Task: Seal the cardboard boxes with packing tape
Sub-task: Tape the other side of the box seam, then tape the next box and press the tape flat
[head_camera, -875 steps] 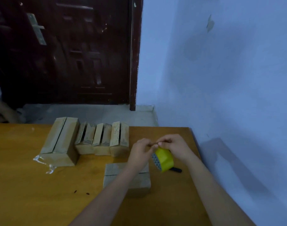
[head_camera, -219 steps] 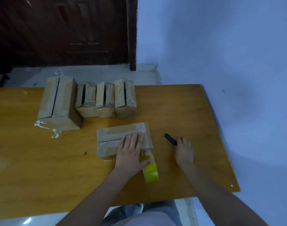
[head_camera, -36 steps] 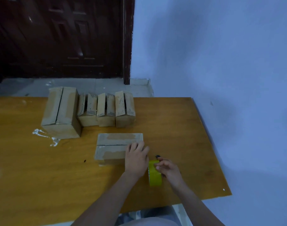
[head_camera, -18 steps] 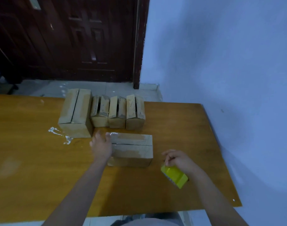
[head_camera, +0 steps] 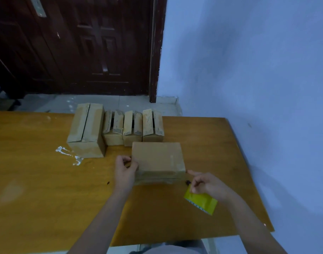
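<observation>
A brown cardboard box (head_camera: 157,158) lies in the middle of the wooden table (head_camera: 37,189), a plain face up and a seamed side toward me. My left hand (head_camera: 125,171) grips the box's left edge with curled fingers. My right hand (head_camera: 207,184) holds the yellow tape roll (head_camera: 201,201) just right of the box, and its index finger points at the box's near right corner. A small dark object (head_camera: 187,182) shows by that hand's fingers; I cannot tell whether it is held.
Behind the box stand a larger cardboard box (head_camera: 85,131) and three smaller cardboard boxes (head_camera: 132,128) in a row, flaps slightly open. White tape scraps (head_camera: 68,153) lie left of them. The table's right edge runs along a blue wall (head_camera: 267,88).
The box has been tipped so a plain face is up and stands a little further right. My right hand with the roll has come closer to the box's right corner.
</observation>
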The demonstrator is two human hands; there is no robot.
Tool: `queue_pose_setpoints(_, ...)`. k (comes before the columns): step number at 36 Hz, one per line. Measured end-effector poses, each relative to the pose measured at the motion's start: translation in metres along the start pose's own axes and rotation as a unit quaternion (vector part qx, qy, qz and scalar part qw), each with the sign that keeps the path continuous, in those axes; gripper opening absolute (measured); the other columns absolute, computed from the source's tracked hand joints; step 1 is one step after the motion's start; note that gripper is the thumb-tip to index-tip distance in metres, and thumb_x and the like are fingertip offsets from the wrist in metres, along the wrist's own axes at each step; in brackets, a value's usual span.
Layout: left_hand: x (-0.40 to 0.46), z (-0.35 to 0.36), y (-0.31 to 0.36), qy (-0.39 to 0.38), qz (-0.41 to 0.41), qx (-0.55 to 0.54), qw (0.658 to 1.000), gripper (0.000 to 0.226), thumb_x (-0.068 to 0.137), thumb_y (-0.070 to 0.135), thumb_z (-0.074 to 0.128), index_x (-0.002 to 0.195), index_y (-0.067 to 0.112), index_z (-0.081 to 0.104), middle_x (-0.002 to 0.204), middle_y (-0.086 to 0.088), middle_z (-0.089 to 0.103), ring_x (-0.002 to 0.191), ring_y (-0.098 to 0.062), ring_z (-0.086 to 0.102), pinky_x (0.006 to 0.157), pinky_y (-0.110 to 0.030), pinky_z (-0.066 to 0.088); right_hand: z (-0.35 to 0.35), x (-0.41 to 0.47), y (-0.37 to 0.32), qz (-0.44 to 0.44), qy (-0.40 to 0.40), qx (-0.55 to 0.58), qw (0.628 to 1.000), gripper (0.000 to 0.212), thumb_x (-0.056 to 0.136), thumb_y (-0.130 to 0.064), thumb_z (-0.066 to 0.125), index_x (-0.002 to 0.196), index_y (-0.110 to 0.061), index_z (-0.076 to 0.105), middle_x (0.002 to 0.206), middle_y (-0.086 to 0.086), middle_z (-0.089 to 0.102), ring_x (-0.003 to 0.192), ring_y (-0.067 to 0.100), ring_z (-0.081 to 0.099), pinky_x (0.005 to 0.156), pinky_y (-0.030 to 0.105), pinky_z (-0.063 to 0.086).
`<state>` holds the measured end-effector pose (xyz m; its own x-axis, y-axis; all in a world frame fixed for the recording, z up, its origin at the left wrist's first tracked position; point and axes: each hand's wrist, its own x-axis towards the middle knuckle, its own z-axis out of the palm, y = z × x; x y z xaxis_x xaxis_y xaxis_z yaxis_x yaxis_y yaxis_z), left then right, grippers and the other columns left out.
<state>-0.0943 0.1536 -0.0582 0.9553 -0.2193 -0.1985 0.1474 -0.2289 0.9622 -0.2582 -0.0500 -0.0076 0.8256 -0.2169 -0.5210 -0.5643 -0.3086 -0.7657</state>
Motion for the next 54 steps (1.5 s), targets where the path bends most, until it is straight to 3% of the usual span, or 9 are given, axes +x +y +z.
queue_pose_setpoints(4,-0.016,-0.001,-0.014,-0.038,0.049,-0.007,0.998,0.045,0.083,-0.011,0.059,0.116,0.013,0.038,0.112,-0.001,0.043,0.102,-0.013,0.047,0.08,-0.015,0.044,0.009,-0.002,0.017,0.017,-0.001,-0.011,1.0,0.023,0.079,0.005,0.063,0.066,-0.015,0.064,0.148,0.01,0.038,0.138,0.01,0.03,0.094,0.021,0.029)
queue_pose_setpoints(12,-0.029,-0.003,-0.052,-0.024,0.122,0.161,0.979,0.087,0.077,-0.013,0.066,0.147,0.018,0.026,0.123,0.0,0.036,0.113,-0.015,0.042,0.094,-0.031,0.041,0.033,0.016,0.031,0.069,-0.022,-0.03,0.997,0.033,0.084,-0.001,0.06,0.057,-0.021,0.06,0.123,-0.002,0.057,0.131,0.013,0.034,0.097,0.031,0.033)
queue_pose_setpoints(15,-0.033,-0.005,-0.069,-0.053,0.091,0.186,0.977,0.084,0.077,-0.012,0.065,0.146,0.021,0.03,0.12,0.005,0.035,0.114,-0.021,0.046,0.092,-0.035,0.047,0.038,0.021,0.037,0.098,-0.032,-0.015,0.995,0.03,0.079,-0.004,0.062,0.054,-0.02,0.06,0.08,-0.015,0.053,0.097,0.007,0.048,0.092,0.037,0.042)
queue_pose_setpoints(18,-0.035,-0.009,-0.079,-0.065,0.085,0.195,0.975,0.071,0.081,-0.007,0.063,0.141,0.019,0.037,0.123,0.002,0.043,0.112,-0.021,0.049,0.089,-0.036,0.049,0.037,0.02,0.039,0.109,-0.016,0.004,0.994,0.026,0.082,0.0,0.06,0.06,-0.014,0.058,0.075,-0.005,0.056,0.083,0.01,0.054,0.083,0.033,0.044)
queue_pose_setpoints(21,-0.034,-0.017,-0.08,-0.026,0.088,0.231,0.969,0.064,0.079,-0.01,0.059,0.136,0.016,0.044,0.115,-0.003,0.047,0.105,-0.023,0.051,0.077,-0.035,0.05,0.027,0.012,0.04,0.119,-0.006,0.026,0.993,0.026,0.085,0.008,0.054,0.065,-0.008,0.056,0.085,0.001,0.061,0.071,-0.007,0.06,0.062,0.007,0.043)
queue_pose_setpoints(28,-0.021,-0.016,-0.031,0.037,0.193,0.221,0.955,0.031,0.09,0.0,0.054,0.119,0.009,0.057,0.107,-0.001,0.049,0.098,-0.018,0.05,0.076,-0.032,0.044,-0.015,-0.005,0.028,0.041,0.1,0.048,0.993,0.029,0.079,0.012,0.062,0.061,-0.011,0.064,0.112,0.004,0.062,0.097,0.014,0.056,0.075,0.018,0.042)
queue_pose_setpoints(36,-0.039,0.053,0.044,-0.235,0.298,0.128,0.916,0.027,0.092,0.05,0.045,0.094,0.028,0.059,0.09,0.016,0.051,0.09,-0.003,0.051,0.076,-0.021,0.043,-0.029,-0.002,-0.044,-0.114,0.131,-0.028,0.984,0.03,0.078,0.0,0.069,0.064,-0.026,0.066,0.093,-0.007,0.064,0.088,0.025,0.058,0.074,0.027,0.042)
queue_pose_setpoints(40,-0.044,0.076,0.063,-0.238,0.291,0.105,0.921,0.032,0.085,0.063,0.051,0.078,0.032,0.046,0.08,0.011,0.042,0.077,-0.008,0.044,0.065,-0.023,0.036,-0.027,0.0,-0.064,-0.142,0.146,-0.03,0.979,0.029,0.077,-0.001,0.067,0.065,-0.027,0.066,0.091,-0.001,0.065,0.087,0.026,0.058,0.078,0.036,0.046)
queue_pose_setpoints(54,-0.029,0.062,0.127,-0.195,0.296,0.191,0.915,0.029,0.091,0.029,0.062,0.073,0.007,0.056,0.059,0.008,0.044,0.056,-0.009,0.041,0.052,-0.028,0.029,-0.04,0.01,-0.102,-0.27,0.26,-0.004,0.927,0.026,0.075,0.004,0.069,0.068,-0.021,0.07,0.082,-0.003,0.063,0.077,-0.004,0.057,0.069,0.007,0.039)
